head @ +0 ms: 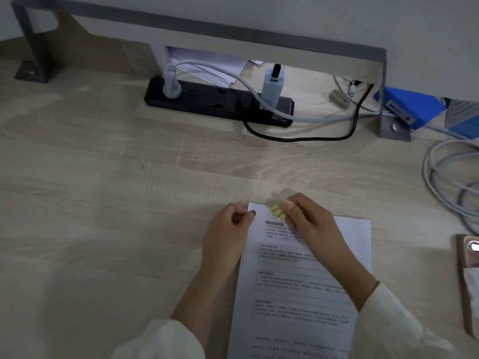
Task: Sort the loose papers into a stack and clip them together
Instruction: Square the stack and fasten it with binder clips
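A stack of printed white papers (pixel 298 288) lies on the wooden desk (pixel 116 203), its top edge away from me. A small yellow binder clip (pixel 276 211) sits at that top edge, left of centre. My right hand (pixel 308 224) pinches the clip between thumb and fingers. My left hand (pixel 228 237) pinches the stack's top left corner, fingers curled.
A black power strip (pixel 217 101) with plugs and a black cable lies further back under a grey shelf frame (pixel 383 94). Blue boxes (pixel 412 107) and coiled grey cables (pixel 445 177) are at the right. A pinkish device (pixel 469 281) lies at the right edge.
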The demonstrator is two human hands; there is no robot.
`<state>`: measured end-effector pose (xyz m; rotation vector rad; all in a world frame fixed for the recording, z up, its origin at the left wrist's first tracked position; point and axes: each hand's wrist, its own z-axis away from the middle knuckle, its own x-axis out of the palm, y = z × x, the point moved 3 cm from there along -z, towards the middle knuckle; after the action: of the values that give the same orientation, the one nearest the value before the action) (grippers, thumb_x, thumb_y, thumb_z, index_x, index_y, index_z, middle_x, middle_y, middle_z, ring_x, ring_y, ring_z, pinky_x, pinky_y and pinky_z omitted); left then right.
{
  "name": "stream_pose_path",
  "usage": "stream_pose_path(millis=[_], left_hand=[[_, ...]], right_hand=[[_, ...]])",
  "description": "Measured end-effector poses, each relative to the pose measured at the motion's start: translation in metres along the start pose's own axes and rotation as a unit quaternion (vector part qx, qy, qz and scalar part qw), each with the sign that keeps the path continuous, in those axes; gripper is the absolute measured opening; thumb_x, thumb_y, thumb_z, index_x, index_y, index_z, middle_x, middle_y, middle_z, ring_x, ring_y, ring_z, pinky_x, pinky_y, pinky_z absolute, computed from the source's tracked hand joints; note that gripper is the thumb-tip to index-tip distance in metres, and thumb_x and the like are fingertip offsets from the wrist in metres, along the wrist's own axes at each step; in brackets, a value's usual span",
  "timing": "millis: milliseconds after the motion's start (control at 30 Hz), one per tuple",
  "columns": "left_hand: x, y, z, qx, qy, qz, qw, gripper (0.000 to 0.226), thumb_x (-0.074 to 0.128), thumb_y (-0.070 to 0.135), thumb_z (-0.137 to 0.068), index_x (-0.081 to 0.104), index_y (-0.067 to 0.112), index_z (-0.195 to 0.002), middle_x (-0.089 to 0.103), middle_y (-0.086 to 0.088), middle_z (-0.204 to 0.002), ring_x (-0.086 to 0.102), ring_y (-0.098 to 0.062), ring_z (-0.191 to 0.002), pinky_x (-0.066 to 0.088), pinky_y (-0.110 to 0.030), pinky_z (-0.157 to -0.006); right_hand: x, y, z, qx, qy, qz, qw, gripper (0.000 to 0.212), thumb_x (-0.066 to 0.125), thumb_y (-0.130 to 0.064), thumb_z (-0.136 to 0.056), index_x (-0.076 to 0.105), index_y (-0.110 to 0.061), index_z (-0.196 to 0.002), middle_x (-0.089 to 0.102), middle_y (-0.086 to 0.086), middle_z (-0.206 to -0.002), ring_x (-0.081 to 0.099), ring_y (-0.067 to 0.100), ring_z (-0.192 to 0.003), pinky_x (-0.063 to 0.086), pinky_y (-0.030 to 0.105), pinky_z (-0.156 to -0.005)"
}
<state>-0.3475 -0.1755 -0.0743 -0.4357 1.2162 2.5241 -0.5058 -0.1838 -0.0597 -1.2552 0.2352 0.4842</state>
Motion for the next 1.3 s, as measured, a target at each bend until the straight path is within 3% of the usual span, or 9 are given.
stream_pose_path(millis=[200,367,467,600,733,867,1067,1233,1300], left_hand=[[0.000,-0.004,0.000,0.030,-0.002,0.026,0.999,0.005,0.059,0.029,-0.087,0.061,0.026,-0.085,0.068,0.011,-0.087,0.064,-0.006,-0.084,0.050,-0.030,-0.077],[-0.001,-0.007,0.000,0.046,-0.007,0.045,0.998,0.008,0.059,0.029,-0.086,0.061,0.031,-0.079,0.069,0.011,-0.082,0.063,-0.002,-0.078,0.050,-0.028,-0.075],[-0.002,-0.009,0.001,0.053,-0.007,0.059,0.997,0.011,0.060,0.028,-0.086,0.060,0.035,-0.077,0.069,0.012,-0.082,0.063,-0.001,-0.078,0.050,-0.025,-0.074],[-0.003,-0.011,0.002,0.055,-0.019,0.082,0.995,0.006,0.060,0.028,-0.087,0.064,0.029,-0.083,0.071,0.009,-0.085,0.065,-0.005,-0.080,0.052,-0.030,-0.077],[-0.003,-0.013,0.001,0.047,-0.023,0.116,0.992,0.005,0.062,0.027,-0.085,0.067,0.028,-0.085,0.072,0.013,-0.088,0.066,-0.003,-0.081,0.053,-0.031,-0.080],[-0.002,-0.015,-0.002,0.045,-0.017,0.121,0.991,0.006,0.063,0.026,-0.085,0.067,0.030,-0.083,0.072,0.013,-0.088,0.066,-0.004,-0.082,0.053,-0.031,-0.080],[0.000,-0.018,-0.001,0.055,-0.007,0.135,0.989,0.004,0.064,0.027,-0.083,0.064,0.024,-0.086,0.071,0.006,-0.087,0.066,-0.008,-0.083,0.053,-0.027,-0.076],[0.001,-0.020,-0.001,0.064,0.006,0.141,0.988,0.003,0.064,0.026,-0.084,0.062,0.027,-0.083,0.069,0.008,-0.084,0.064,-0.003,-0.079,0.049,-0.019,-0.071],[0.001,-0.019,0.000,0.066,0.011,0.134,0.989,0.002,0.064,0.027,-0.084,0.062,0.026,-0.085,0.069,0.008,-0.084,0.064,-0.004,-0.079,0.050,-0.020,-0.071]], right_hand=[[0.000,-0.010,-0.039,-0.161,-0.081,0.187,0.966,0.026,0.044,-0.025,-0.091,0.062,-0.009,-0.081,0.053,-0.007,-0.068,0.041,0.004,-0.069,0.034,0.007,-0.068],[0.001,-0.019,-0.050,-0.215,-0.125,0.217,0.944,0.038,0.038,-0.032,-0.090,0.064,-0.006,-0.081,0.052,-0.008,-0.069,0.039,0.005,-0.070,0.031,0.002,-0.071],[0.001,-0.024,-0.056,-0.233,-0.150,0.214,0.937,0.038,0.038,-0.033,-0.089,0.066,-0.007,-0.084,0.046,-0.024,-0.068,0.044,-0.001,-0.073,0.032,0.001,-0.072],[-0.001,-0.023,-0.065,-0.184,-0.211,0.201,0.939,0.025,0.050,-0.024,-0.092,0.068,-0.009,-0.099,0.046,-0.029,-0.072,0.048,-0.020,-0.077,0.033,-0.001,-0.073],[0.001,-0.024,-0.071,-0.089,-0.297,0.171,0.935,0.016,0.050,-0.024,-0.093,0.066,-0.026,-0.090,0.063,-0.014,-0.074,0.057,0.000,-0.073,0.039,0.006,-0.066],[0.003,-0.026,-0.076,-0.055,-0.334,0.183,0.923,0.026,0.049,-0.030,-0.093,0.051,-0.049,-0.076,0.057,-0.041,-0.069,0.053,-0.016,-0.070,0.037,0.005,-0.067],[0.003,-0.026,-0.077,-0.029,-0.344,0.171,0.923,0.028,0.048,-0.032,-0.093,0.051,-0.048,-0.071,0.057,-0.038,-0.065,0.053,-0.014,-0.065,0.034,0.012,-0.067],[0.003,-0.023,-0.076,-0.012,-0.368,0.180,0.912,0.013,0.046,-0.039,-0.093,0.054,-0.047,-0.086,0.057,-0.034,-0.070,0.051,-0.019,-0.070,0.034,0.011,-0.069],[0.002,-0.024,-0.073,-0.003,-0.358,0.175,0.917,0.014,0.045,-0.041,-0.093,0.059,-0.039,-0.092,0.057,-0.026,-0.078,0.053,-0.011,-0.075,0.037,0.013,-0.072]])
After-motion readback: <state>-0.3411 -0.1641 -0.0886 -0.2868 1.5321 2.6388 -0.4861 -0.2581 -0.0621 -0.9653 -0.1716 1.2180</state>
